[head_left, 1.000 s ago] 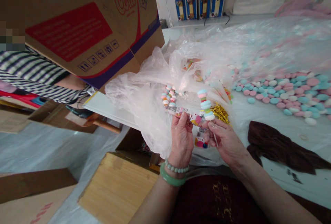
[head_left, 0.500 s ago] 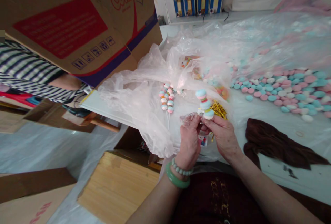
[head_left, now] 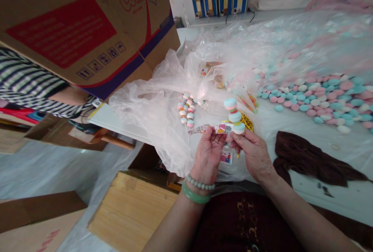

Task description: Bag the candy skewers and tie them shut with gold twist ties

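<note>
A skewer of pastel marshmallows (head_left: 234, 117), with thin coloured pieces between them, stands upright in my right hand (head_left: 253, 149), pinched at its lower end. My left hand (head_left: 210, 147) is closed on a printed paper strip (head_left: 223, 128), thumb on top, its plain end reaching to the skewer's base. Just behind my right fingers lies a bunch of gold twist ties (head_left: 247, 122). Below my hands is a small printed card (head_left: 226, 156). Farther left, other marshmallow skewers (head_left: 186, 110) rest on the plastic sheet. The skewer's stick is hidden by my fingers.
Loose marshmallows (head_left: 323, 96) are spread at the right, partly under clear plastic sheeting (head_left: 175, 73). A dark brown cloth (head_left: 311, 159) lies nearer. A large carton (head_left: 96, 23) stands at the left, with a striped sleeve (head_left: 37, 77) behind it. A wooden stool (head_left: 131, 205) stands below.
My left hand has turned and opened out to the left, so the printed strip now lies stretched flat. The skewer has stayed upright in my right hand.
</note>
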The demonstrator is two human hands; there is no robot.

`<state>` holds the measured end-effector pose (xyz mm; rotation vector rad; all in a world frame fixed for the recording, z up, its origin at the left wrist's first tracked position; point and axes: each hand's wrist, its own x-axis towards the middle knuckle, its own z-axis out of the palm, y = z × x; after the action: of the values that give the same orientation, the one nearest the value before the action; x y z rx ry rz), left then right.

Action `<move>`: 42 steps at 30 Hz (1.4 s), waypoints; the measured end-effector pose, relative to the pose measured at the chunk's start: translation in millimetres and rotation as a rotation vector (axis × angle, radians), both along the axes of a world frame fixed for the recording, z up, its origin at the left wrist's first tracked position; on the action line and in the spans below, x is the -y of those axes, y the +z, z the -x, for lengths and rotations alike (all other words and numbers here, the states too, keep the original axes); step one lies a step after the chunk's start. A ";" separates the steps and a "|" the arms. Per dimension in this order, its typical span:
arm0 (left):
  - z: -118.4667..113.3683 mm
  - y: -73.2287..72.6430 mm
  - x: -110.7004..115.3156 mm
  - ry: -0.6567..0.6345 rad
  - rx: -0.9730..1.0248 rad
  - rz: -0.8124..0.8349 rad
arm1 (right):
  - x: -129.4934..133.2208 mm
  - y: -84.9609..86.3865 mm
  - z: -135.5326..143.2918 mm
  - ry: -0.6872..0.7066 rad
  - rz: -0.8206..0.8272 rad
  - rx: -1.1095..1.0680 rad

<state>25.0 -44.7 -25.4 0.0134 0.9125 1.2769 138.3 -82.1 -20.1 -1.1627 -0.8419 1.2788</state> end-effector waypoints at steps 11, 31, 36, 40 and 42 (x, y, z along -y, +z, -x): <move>25.6 16.2 -8.0 0.098 0.176 0.109 | 19.1 8.9 -37.2 0.004 -0.031 0.545; 29.7 17.3 -7.3 0.050 0.084 -0.072 | 30.3 0.6 -41.2 -0.107 -0.519 1.490; 33.4 11.9 -7.4 0.060 -0.019 -0.225 | 30.8 1.6 -46.3 -0.139 -0.667 1.620; 35.9 7.6 -6.5 0.017 -0.067 -0.293 | 28.9 -1.9 -48.1 -0.110 -0.678 1.627; 35.9 7.1 -5.3 -0.002 -0.098 -0.300 | 28.2 -4.7 -47.7 -0.087 -0.665 1.616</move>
<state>-10.9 -39.4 -18.2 0.3144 0.7960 1.4107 186.0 -110.3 -24.7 -1.4796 -2.0834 -0.3440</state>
